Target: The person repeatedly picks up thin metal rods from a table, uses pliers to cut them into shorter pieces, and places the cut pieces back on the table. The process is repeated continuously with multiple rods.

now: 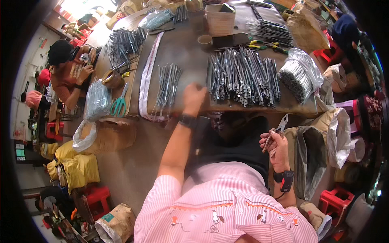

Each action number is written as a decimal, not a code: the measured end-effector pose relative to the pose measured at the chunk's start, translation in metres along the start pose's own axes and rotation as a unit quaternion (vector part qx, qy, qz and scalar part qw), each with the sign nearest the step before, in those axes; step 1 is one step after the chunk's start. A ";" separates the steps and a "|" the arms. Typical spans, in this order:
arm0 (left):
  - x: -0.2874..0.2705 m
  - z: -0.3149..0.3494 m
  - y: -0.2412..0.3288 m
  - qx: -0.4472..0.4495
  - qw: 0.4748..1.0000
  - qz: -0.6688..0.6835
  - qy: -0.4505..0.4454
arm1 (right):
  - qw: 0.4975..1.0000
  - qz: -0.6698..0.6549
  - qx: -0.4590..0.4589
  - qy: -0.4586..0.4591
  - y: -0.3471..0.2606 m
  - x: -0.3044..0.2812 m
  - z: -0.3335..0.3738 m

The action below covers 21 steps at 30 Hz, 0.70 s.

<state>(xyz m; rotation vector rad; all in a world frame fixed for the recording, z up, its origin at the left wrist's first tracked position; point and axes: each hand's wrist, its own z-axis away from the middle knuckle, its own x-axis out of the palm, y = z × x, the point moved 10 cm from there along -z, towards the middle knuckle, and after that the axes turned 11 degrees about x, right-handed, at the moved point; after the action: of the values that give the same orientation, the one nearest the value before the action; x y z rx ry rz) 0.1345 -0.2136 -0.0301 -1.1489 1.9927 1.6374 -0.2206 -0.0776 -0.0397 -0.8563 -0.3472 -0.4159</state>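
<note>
My left hand (194, 98) is curled at the table's near edge, just left of a wide pile of thin dark metal strips (243, 77). Its fingers look closed, slightly blurred, and whatever they may hold is hidden. Lower on the right, my right hand (278, 152) grips a pair of pliers (281, 123) by the handles, jaws pointing up, off the table over my lap. A smaller group of thin strips (168, 83) lies to the left of my left hand.
A white cloth strip (149, 77) runs along the table (188, 60). Left of it are teal-handled scissors (119, 104), a tape roll (112, 79) and more strips (123, 46). A plastic-wrapped bundle (300, 75) lies right. Another person (71, 79) sits left. Open sacks (310, 158) stand beside me.
</note>
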 end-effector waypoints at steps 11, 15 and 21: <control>0.024 0.000 -0.022 -0.057 0.966 0.207 -0.143 | 0.997 -0.060 -0.025 0.047 -0.020 -0.051 -0.010; 0.001 0.016 -0.007 0.101 0.948 0.250 -0.169 | 0.983 -0.171 -0.066 0.004 -0.048 -0.080 -0.021; 0.032 0.089 -0.034 -0.406 0.517 0.746 -0.108 | 0.968 -0.208 -0.133 0.028 -0.087 -0.127 -0.052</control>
<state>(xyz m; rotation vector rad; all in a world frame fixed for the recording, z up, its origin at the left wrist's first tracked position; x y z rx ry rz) 0.1184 -0.1440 -0.1010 1.3855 1.8368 3.3160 -0.3663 -0.1418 -0.0726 -1.0324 -0.4253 -0.8919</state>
